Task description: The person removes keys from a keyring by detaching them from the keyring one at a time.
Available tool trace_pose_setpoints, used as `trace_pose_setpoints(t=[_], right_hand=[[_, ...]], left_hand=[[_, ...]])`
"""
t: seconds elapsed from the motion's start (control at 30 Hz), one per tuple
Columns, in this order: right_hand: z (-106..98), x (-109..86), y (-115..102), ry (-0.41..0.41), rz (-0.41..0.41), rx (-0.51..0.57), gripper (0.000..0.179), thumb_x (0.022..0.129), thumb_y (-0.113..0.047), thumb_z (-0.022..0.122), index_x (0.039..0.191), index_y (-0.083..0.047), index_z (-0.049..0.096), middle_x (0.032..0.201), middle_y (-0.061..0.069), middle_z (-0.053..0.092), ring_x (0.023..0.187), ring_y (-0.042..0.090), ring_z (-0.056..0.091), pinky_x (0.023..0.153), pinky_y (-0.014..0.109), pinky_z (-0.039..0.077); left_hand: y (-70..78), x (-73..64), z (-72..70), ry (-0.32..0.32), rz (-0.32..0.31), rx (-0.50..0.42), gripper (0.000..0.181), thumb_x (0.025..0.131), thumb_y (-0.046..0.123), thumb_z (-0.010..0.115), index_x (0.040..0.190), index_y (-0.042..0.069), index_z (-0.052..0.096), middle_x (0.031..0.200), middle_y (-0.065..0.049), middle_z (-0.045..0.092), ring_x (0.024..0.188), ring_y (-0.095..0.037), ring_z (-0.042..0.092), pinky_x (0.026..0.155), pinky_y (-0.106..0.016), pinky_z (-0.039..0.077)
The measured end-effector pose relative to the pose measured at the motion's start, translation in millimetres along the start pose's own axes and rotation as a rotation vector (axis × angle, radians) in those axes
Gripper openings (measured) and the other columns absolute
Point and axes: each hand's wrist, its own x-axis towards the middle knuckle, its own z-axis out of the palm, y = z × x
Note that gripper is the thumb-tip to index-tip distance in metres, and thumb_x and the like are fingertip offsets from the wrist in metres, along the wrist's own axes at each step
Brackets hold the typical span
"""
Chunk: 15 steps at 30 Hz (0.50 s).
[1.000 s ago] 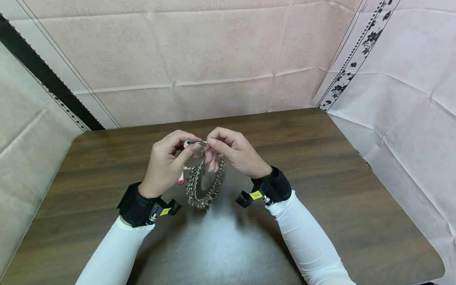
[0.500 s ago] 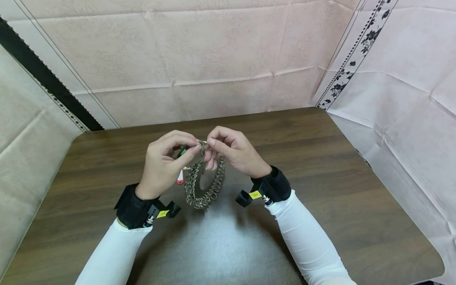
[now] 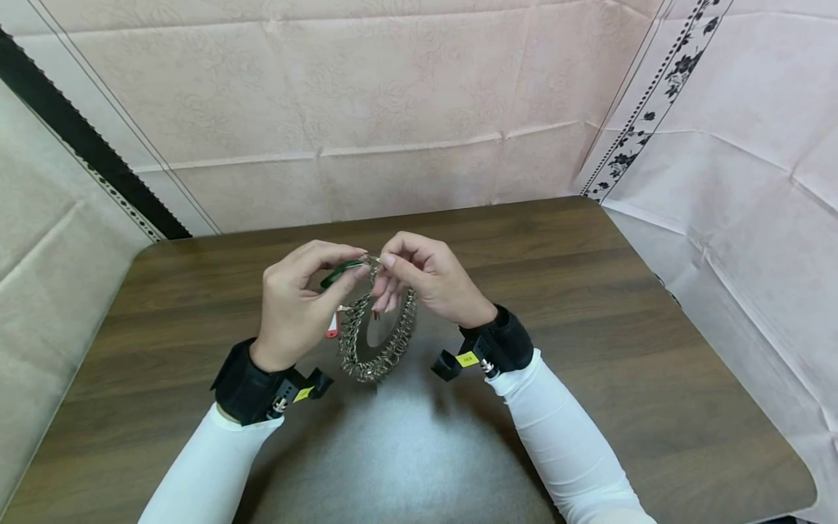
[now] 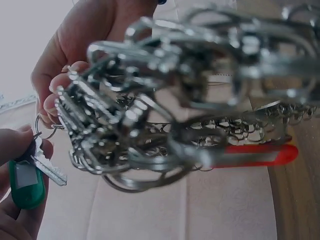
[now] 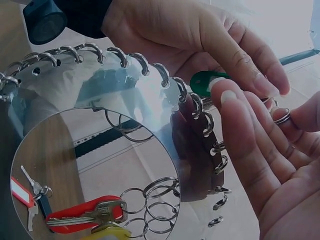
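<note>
A flat metal hoop (image 3: 373, 370), its edges lined with split rings, hangs upright between my hands above the table. My left hand (image 3: 291, 306) pinches a silver key (image 4: 52, 171) with a green key tag (image 4: 27, 186) between thumb and fingers. Above the hoop, my right hand (image 3: 432, 280) pinches a small split ring (image 5: 282, 117), close to the left fingertips. In the left wrist view the key touches this ring; whether it is threaded on cannot be told. Other keys hang on the hoop, one with a red key tag (image 5: 85, 215). Curled fingers partly hide the ring.
A dark brown wooden table (image 3: 589, 378) lies under both hands. Pale patterned cloth (image 3: 393, 109) covers the wall behind and both sides. Each wrist wears a black strap with a small camera. A yellow tag (image 5: 112, 233) shows through the hoop's opening.
My left hand has shifted slightly left, and the green tag has turned, showing more between thumb and fingers. The right hand and the hoop stay nearly in place.
</note>
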Motion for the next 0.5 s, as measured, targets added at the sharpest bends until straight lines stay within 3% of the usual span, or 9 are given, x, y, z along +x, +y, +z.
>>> trace_pose_setpoints(t=[0.5], right_hand=[[3.8,-0.5,-0.2,0.023,0.002,0.002,0.013,0.1,-0.004,0.045,0.096,0.007,0.051,0.076,0.022,0.063,0.062,0.03,0.066,0.053,0.042,0.053]], left_hand=[[4.2,-2.2,5.8,0.039,0.062,0.038,0.012,0.08,0.002,0.072,0.092,0.001,0.071,0.088,-0.007,0.072,0.083,-0.01,0.064,0.075,-0.025,0.051]])
